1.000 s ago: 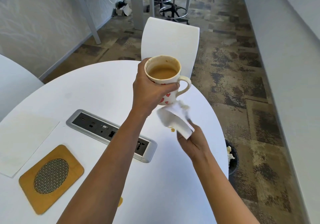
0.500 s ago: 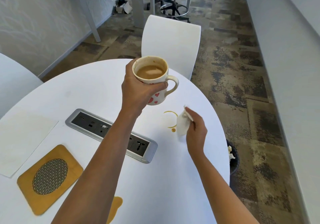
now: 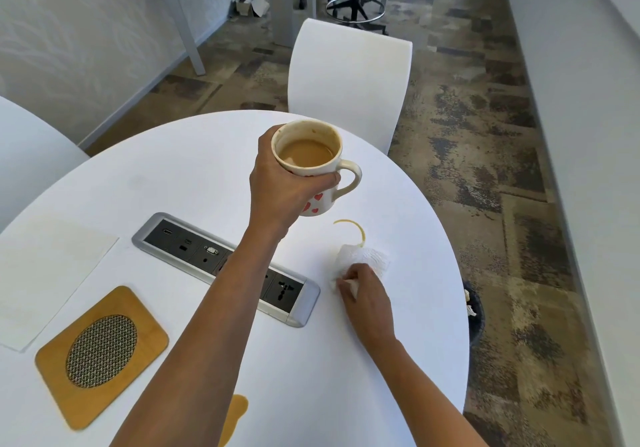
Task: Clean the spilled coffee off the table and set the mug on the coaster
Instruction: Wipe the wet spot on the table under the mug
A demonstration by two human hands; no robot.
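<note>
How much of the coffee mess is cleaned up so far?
Hardly any. Done: the left hand holds the mug up off the table. In hand: the right hand presses a paper towel on the near end of the coffee ring; most of it shows. Left: the ring, a coffee puddle at the near edge, then setting the mug on the coaster.

Glossy ceramic mug; crumpled paper towel; seemingly wooden coaster; smooth matt table.
</note>
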